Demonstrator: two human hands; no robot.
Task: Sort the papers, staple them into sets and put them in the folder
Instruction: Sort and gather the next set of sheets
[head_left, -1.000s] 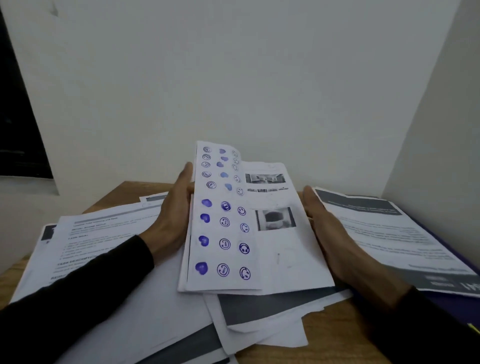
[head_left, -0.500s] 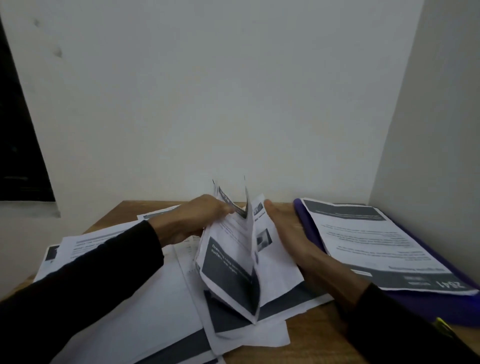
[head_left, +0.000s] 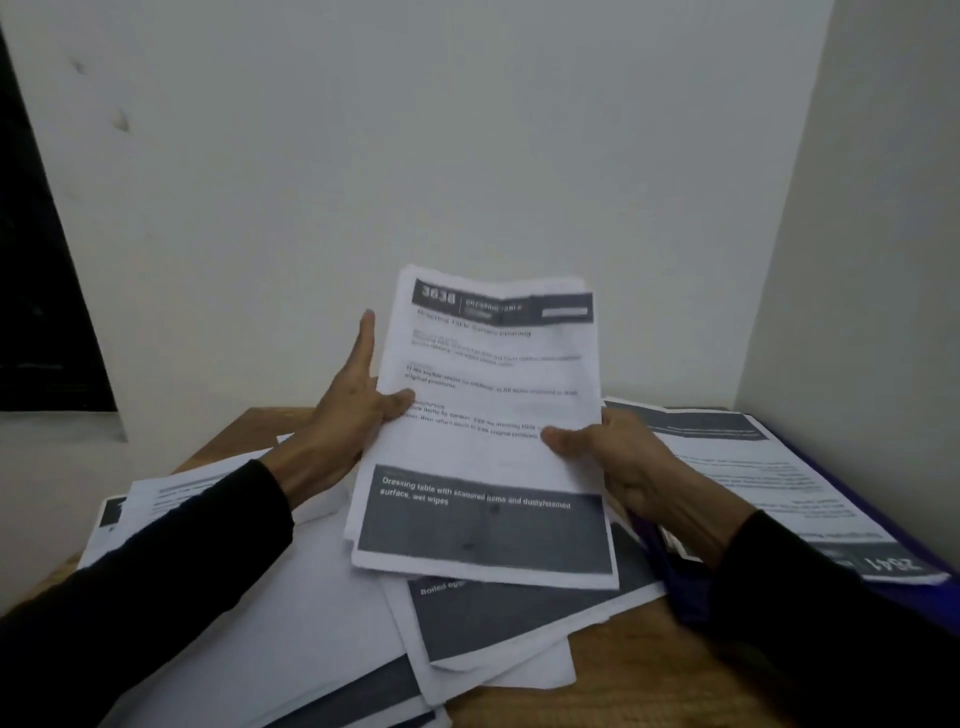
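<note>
A thin stack of printed sheets (head_left: 488, 447) with a dark header and a dark band near its bottom is held up, tilted, over the wooden desk (head_left: 613, 696). My left hand (head_left: 345, 415) grips its left edge, thumb on the front and index finger pointing up. At the right edge my right hand (head_left: 618, 462) grips it the same way, thumb on the page. Loose papers (head_left: 322, 613) lie piled under and to the left. A purple folder (head_left: 930, 571) lies at the right with a printed sheet (head_left: 769, 467) on it.
White walls close the desk in at the back and on the right. A dark opening (head_left: 41, 291) is at the far left. Bare wood shows at the desk's front right. No stapler is in view.
The stamped sheets that lay flat were folded up, turned over and lifted. Now both hands hold the stack upright with a text page facing me.
</note>
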